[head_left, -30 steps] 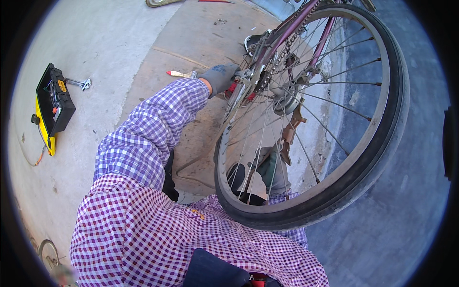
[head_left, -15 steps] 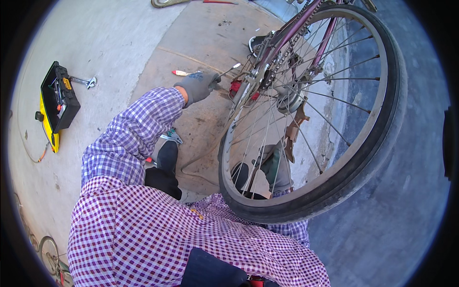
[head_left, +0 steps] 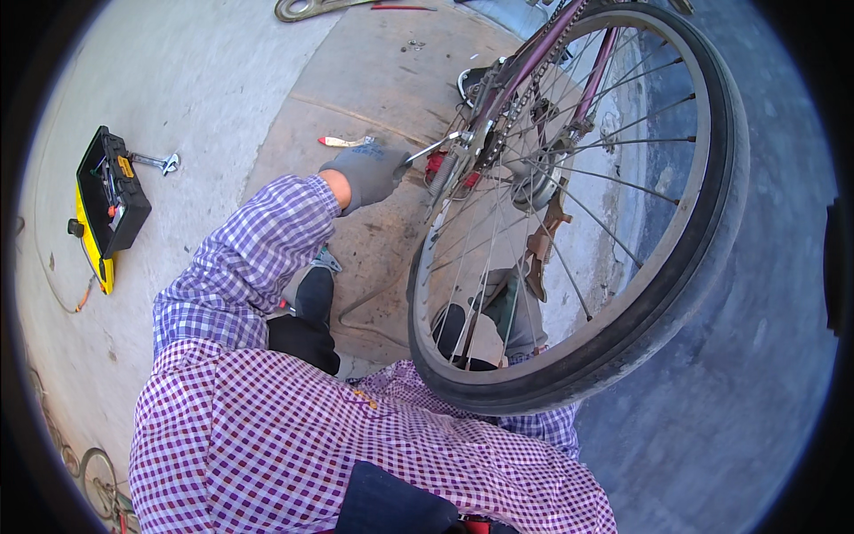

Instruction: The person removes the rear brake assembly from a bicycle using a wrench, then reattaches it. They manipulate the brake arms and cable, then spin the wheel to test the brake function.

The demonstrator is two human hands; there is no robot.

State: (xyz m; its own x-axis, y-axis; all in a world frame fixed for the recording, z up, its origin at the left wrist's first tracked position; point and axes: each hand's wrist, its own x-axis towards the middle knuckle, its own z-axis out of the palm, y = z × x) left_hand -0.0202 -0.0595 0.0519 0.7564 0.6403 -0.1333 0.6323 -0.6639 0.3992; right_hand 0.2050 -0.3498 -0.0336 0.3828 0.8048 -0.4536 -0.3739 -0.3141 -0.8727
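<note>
A bicycle's rear wheel [head_left: 663, 294] with a black tyre stands off the ground in front of me, its purple frame [head_left: 543, 49] and chain above it. My left hand [head_left: 369, 171], in a grey glove, is closed around a slim metal wrench [head_left: 436, 147]. The wrench's far end reaches the axle area beside a red part [head_left: 436, 165]. My right sleeve [head_left: 543, 427] passes behind the bottom of the tyre and that hand is hidden. A brown shape [head_left: 544, 240] shows through the spokes below the hub; I cannot tell what it is.
A yellow and black toolbox [head_left: 111, 200] lies open on the concrete at the left, with a spanner [head_left: 160, 162] beside it. A red-handled tool [head_left: 342, 141] lies near my left hand. A large wrench [head_left: 302, 9] lies at the top edge. My shoes [head_left: 311, 294] rest under the wheel.
My left hand has drawn back to the left, from up against the axle to a short way off, still gripping the wrench. The wheel has barely moved.
</note>
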